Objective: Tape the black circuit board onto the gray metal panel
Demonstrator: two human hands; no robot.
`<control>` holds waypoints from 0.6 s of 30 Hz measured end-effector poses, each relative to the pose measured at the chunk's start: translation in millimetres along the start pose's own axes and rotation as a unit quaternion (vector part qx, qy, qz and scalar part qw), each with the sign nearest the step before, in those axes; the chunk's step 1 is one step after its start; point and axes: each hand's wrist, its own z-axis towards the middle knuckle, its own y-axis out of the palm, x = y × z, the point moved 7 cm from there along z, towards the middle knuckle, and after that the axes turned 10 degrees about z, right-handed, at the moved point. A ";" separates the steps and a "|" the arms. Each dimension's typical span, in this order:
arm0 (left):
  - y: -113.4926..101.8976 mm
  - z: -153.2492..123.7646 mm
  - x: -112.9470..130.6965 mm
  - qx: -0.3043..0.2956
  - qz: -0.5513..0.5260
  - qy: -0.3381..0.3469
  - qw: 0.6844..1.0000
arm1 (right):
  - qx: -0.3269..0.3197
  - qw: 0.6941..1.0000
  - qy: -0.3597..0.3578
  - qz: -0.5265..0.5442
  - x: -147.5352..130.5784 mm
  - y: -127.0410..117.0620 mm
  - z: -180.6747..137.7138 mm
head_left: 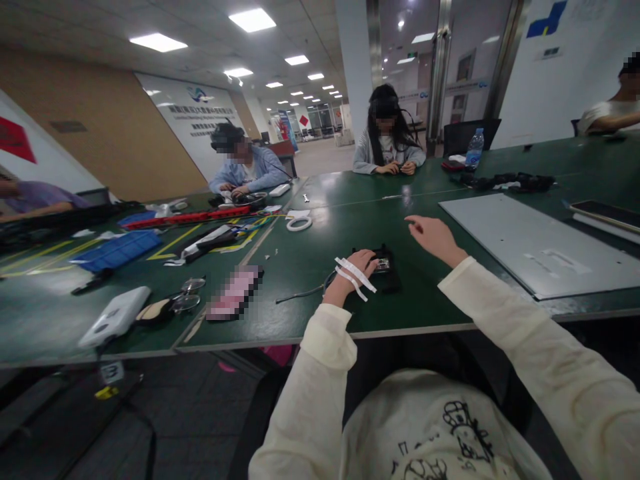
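My left hand (357, 270), with white strips of tape across its back and wrist, is on a small black electronic device (391, 275) on the green table. Its fingers close over the device's left side, and a light patch with small parts shows at the upper right. A thin grey cable (300, 295) runs left from beneath the wrist. Held above the table to the right of the device, my right hand (436, 239) has its thumb and index finger close together, pointing left. Anything between those fingertips is too small to make out.
A grey panel (530, 243) lies to the right. Leftward are a pink phone (235, 293), glasses (187, 295), a white power bank (115, 315), a tape roll (299, 223) and a blue tray (117, 251). Across the table sit co-workers (250, 163); a water bottle (474, 150) stands far right.
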 end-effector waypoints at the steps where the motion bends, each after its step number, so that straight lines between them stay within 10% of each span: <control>1: 0.0 -0.9 -0.4 0.000 0.003 -0.001 1.000 | 0.023 0.998 0.028 -0.059 24.5 -12.5 4.2; 8: -8.3 -2.9 -4.0 0.011 0.054 -0.033 0.998 | 0.027 0.909 0.354 -0.218 196.4 -56.3 -27.4; 18: -19.4 -5.8 4.9 -0.008 0.050 0.007 0.999 | 0.029 0.910 0.333 -0.246 214.9 -48.8 -31.1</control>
